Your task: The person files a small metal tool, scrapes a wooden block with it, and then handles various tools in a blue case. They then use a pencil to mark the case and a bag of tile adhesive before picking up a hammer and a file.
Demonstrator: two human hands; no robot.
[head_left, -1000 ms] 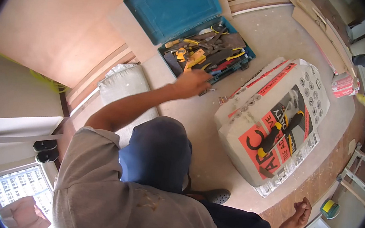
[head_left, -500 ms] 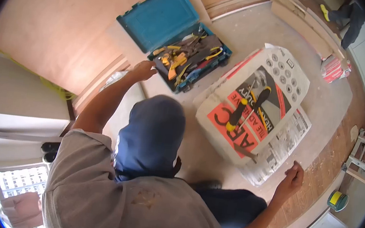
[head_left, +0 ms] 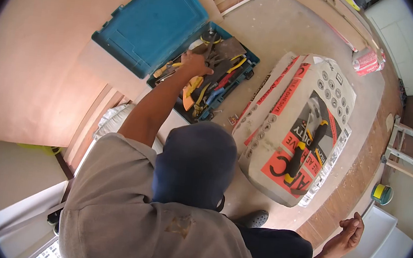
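Observation:
My left hand [head_left: 196, 64] is down among the tools in the open teal toolbox [head_left: 212, 110], its fingers bent over them; what lies under them is hidden. Beside it are dark-jawed pliers [head_left: 210, 53], an orange-yellow tool [head_left: 189, 94] and several yellow-handled tools. Off to the right, my right hand [head_left: 350, 234] hangs above the floor with curled fingers and nothing visible in it. Black-and-yellow handled tools, one a screwdriver [head_left: 294, 162], lie on the tile adhesive bag [head_left: 287, 122].
The toolbox lid [head_left: 152, 22] leans back against the wood-coloured panel. A step ladder [head_left: 405, 152], a green tub [head_left: 382, 194] and a white tray [head_left: 368, 239] stand at right. Cardboard [head_left: 327, 13] and a red-and-white package [head_left: 368, 62] lie at the back. A capped head [head_left: 195, 163] fills the centre.
My left hand has moved from the toolbox's near edge in among the tools. My right hand has shifted right and downward, away from the bag. The view has shifted.

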